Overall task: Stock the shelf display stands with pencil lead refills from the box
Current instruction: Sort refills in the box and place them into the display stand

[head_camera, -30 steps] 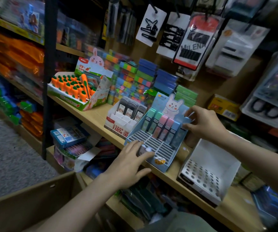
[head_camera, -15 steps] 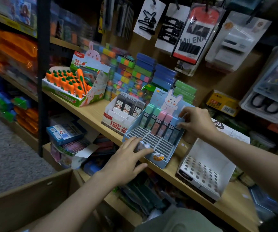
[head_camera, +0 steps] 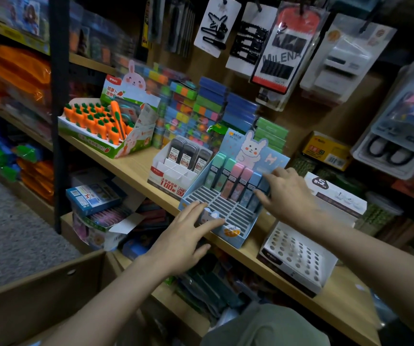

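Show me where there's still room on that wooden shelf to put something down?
Bare wood shows on the shelf between the carrot box and the white refill stand, and at the right end past the white holed tray. It is crowded around the blue bunny stand, where the left hand and right hand are.

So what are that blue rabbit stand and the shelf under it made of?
The blue rabbit stand looks like printed card: thin folded walls, a cut-out rabbit backboard, slight sheen. The shelf looks like pale wood or wood-look board, matt, with faint grain; I can't tell which.
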